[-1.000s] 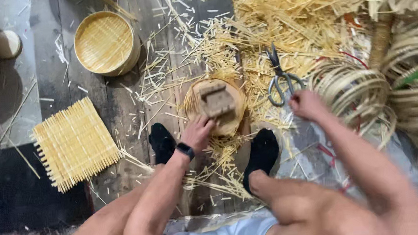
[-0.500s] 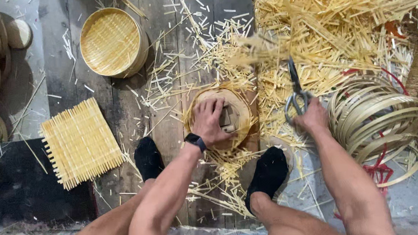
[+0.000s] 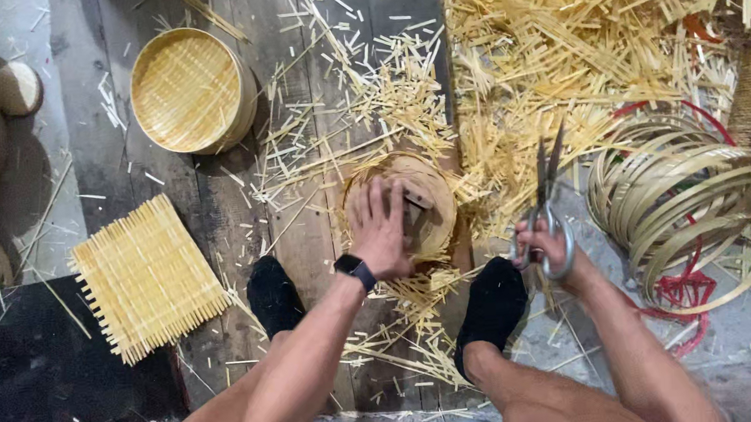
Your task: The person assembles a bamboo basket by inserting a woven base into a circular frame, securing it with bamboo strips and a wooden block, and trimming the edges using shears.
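Scissors (image 3: 545, 190): gripped in the right hand (image 3: 546, 247) by the loops, blades together and pointing up and away; half a second ago they sat a little further right, and a second ago they lay flat on the scraps with the hand just reaching them.
Right hand: fingers curled through the handles, held above the floor beside the right foot.
Left hand (image 3: 380, 229): spread flat, palm down on the round woven basket (image 3: 428, 200); a second ago it only touched the near rim.
Feet: black socks (image 3: 273, 292) either side of the basket, unmoved.
Square mat (image 3: 147, 277): lying on the floor to the left, well apart.
Finished basket (image 3: 191, 91): further off, upper left.
Strip pile (image 3: 576, 34): farthest, upper right.
Bamboo hoops (image 3: 687, 200): stacked at the right.
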